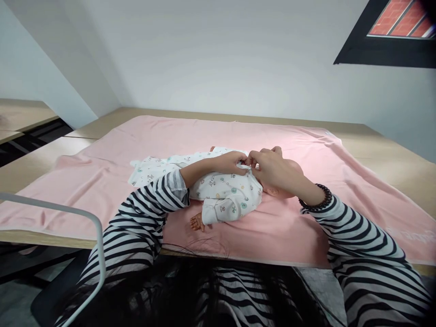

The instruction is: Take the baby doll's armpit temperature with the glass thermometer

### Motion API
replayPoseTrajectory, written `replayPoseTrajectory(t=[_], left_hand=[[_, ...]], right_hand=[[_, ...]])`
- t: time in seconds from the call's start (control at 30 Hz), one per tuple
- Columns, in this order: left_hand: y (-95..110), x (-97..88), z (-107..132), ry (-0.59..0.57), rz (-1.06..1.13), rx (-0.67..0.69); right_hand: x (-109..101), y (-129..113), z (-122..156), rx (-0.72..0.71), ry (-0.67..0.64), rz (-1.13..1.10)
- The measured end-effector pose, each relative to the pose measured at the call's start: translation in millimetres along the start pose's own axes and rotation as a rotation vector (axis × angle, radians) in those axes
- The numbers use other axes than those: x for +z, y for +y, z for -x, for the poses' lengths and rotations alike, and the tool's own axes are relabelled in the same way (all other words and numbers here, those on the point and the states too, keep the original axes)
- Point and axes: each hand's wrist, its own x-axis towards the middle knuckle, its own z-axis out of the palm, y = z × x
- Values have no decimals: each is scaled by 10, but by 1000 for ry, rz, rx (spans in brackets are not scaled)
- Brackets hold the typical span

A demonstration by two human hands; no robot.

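Note:
A baby doll (197, 221) lies on its back on a pink blanket (163, 131), its head to the right and partly hidden behind my right hand. It wears a white printed baby outfit (226, 190) with long sleeves. At the neckline, my left hand (230, 162) pinches the edge of the fabric. Close against it, my right hand (272, 168) has its fingers bent onto the same collar area. What exactly lies between the fingertips is too small to make out, apart from the white cloth.
The blanket covers most of a light wooden table (354, 136), which stands against a white wall (221, 59). A pale curved metal bar (98, 245) is at the lower left. Another table (23, 113) stands at far left; a dark-framed window (391, 50) is upper right.

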Motion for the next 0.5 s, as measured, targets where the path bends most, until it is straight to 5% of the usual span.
replayPoseTrajectory(t=[0.5], left_hand=[[17,0,-3,32,157,-51]], right_hand=[[109,111,-36,-41,96,-82]])
